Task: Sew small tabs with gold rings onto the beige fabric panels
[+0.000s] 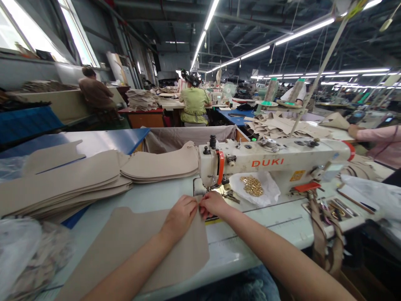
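A beige cut panel (131, 238) lies flat on the sewing table in front of me. My left hand (181, 215) rests on its far right corner with the fingers curled down onto the edge. My right hand (212, 205) touches it fingertip to fingertip, pinching the same corner. Both hands sit just under the needle end of a white DUKI sewing machine (275, 161). What the fingertips pinch besides the panel is too small to make out.
Stacks of beige cut panels (78, 179) fill the table to the left and behind. A white sheet with gold metal pieces (252, 186) lies under the machine arm. A tool tray (338, 209) and straps hang at the right. Other people work at tables beyond.
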`<state>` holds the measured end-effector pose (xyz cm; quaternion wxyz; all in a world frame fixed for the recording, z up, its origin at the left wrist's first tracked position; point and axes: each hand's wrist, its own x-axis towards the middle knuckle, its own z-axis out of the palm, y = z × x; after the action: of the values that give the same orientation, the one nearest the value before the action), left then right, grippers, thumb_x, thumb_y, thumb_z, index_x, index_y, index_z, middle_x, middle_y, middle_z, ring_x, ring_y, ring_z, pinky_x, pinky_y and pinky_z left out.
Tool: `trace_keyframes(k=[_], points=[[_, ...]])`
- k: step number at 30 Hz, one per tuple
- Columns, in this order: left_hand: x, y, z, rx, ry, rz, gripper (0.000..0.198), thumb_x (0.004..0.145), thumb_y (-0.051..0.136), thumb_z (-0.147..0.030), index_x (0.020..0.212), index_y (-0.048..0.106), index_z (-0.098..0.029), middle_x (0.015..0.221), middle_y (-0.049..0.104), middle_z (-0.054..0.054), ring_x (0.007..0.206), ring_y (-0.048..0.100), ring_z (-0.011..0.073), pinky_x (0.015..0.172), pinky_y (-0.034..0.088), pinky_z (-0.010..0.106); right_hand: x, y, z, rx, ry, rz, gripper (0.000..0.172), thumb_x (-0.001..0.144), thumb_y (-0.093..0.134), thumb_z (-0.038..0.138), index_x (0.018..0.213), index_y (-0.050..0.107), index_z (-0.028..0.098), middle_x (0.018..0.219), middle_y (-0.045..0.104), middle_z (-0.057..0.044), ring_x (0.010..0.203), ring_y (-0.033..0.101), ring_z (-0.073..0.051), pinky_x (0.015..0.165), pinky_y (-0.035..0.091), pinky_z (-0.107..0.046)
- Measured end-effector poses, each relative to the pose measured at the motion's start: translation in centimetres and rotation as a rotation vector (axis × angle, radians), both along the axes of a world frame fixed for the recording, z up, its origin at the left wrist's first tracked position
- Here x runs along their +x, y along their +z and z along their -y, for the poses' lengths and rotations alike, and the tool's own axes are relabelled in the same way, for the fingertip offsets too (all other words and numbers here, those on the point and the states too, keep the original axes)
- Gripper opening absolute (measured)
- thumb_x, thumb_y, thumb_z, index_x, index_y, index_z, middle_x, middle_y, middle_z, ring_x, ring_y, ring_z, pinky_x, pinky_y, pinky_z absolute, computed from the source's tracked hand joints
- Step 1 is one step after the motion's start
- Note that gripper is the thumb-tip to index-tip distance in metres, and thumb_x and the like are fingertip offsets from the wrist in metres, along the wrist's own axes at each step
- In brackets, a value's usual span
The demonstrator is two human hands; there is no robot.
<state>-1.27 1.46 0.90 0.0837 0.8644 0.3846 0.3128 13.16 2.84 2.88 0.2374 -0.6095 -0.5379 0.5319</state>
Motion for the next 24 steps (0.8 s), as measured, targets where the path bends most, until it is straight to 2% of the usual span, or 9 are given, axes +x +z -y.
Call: trace_keyframes(k=[5,8,10,12,15,17,19,21,24], points=[[0.4,-0.4,-0.4,0.076,0.012,-0.048,0.02,0.082,0.044,-0.01,0.068,0.056,-0.018,0.072,0.062,0.005,0.073,0.056,0.0182,0.071,0.048,0.03,0.2,-0.2,-0.4,0.015,0.069,0.077,0.032,0.074,0.049,0.005,0.045,0.048,0.017,0.041,0.054,0.004,0.034,0.053,-0.009,0.033,0.039,-0.015],[0.5,-0.6,-0.5,0.124,0.018,-0.058,0.021,0.08,0.044,-0.006,0.066,0.053,-0.018,0.069,0.061,0.003,0.07,0.056,0.0172,0.068,0.049,0.029,0.7,-0.1,-0.2,0.093,0.113,0.152,0.026,0.076,0.047,0.006,0.053,0.053,0.016,0.047,0.058,0.003,0.038,0.056,-0.01,0.038,0.042,-0.018],[0.5,-0.6,-0.5,0.138,0.023,-0.067,0.019,0.079,0.045,-0.006,0.067,0.053,-0.018,0.069,0.061,0.003,0.07,0.057,0.0172,0.067,0.049,0.029,1.4,0.0,0.4,0.205,0.127,0.216,0.021,0.079,0.046,0.008,0.064,0.059,0.016,0.056,0.063,0.001,0.049,0.06,-0.012,0.048,0.045,-0.019],[0.5,-0.5,-0.4,0.146,0.02,-0.063,0.017,0.079,0.047,-0.006,0.069,0.054,-0.018,0.071,0.063,0.003,0.071,0.057,0.0174,0.067,0.049,0.029,2.3,0.1,1.6,0.334,0.14,0.271,0.018,0.081,0.048,0.008,0.075,0.062,0.017,0.073,0.067,-0.002,0.069,0.063,-0.014,0.063,0.047,-0.023],[0.4,-0.5,-0.4,0.159,0.006,-0.041,0.017,0.079,0.047,-0.006,0.071,0.055,-0.018,0.073,0.064,0.003,0.072,0.058,0.0173,0.068,0.05,0.029,4.1,0.0,3.8,0.58,0.304,0.391,0.016,0.081,0.052,0.007,0.08,0.065,0.018,0.089,0.066,-0.005,0.09,0.058,-0.018,0.081,0.042,-0.028],[0.5,-0.5,-0.5,0.176,0.004,-0.03,0.018,0.08,0.046,-0.006,0.07,0.055,-0.018,0.073,0.064,0.002,0.071,0.058,0.0169,0.067,0.05,0.029,5.2,-0.3,5.1,0.838,0.532,0.563,0.014,0.083,0.054,0.01,0.085,0.065,0.018,0.089,0.065,-0.005,0.089,0.055,-0.019,0.08,0.042,-0.029],[0.5,-0.5,-0.5,0.196,0.004,-0.023,0.018,0.081,0.045,-0.007,0.071,0.055,-0.019,0.073,0.064,0.002,0.072,0.058,0.0166,0.068,0.051,0.029,5.9,-0.7,5.9,1.045,0.695,0.707,0.012,0.086,0.055,0.015,0.094,0.064,0.017,0.091,0.063,-0.006,0.088,0.054,-0.019,0.08,0.043,-0.03],[0.5,-0.5,-0.5,0.205,0.002,-0.023,0.019,0.082,0.044,-0.008,0.071,0.056,-0.019,0.074,0.064,0.002,0.072,0.059,0.0164,0.068,0.051,0.029,6.0,-0.9,6.2,1.135,0.742,0.772,0.014,0.088,0.055,0.018,0.1,0.061,0.017,0.095,0.062,-0.006,0.091,0.052,-0.02,0.082,0.043,-0.031],[0.6,-0.6,-0.4,0.205,0.006,-0.023,0.019,0.083,0.044,-0.009,0.072,0.056,-0.018,0.075,0.064,0.002,0.073,0.058,0.0167,0.068,0.051,0.029,5.4,-1.1,6.0,1.165,0.704,0.775,0.013,0.089,0.054,0.019,0.101,0.059,0.017,0.1,0.061,-0.006,0.099,0.051,-0.02,0.087,0.042,-0.032]])
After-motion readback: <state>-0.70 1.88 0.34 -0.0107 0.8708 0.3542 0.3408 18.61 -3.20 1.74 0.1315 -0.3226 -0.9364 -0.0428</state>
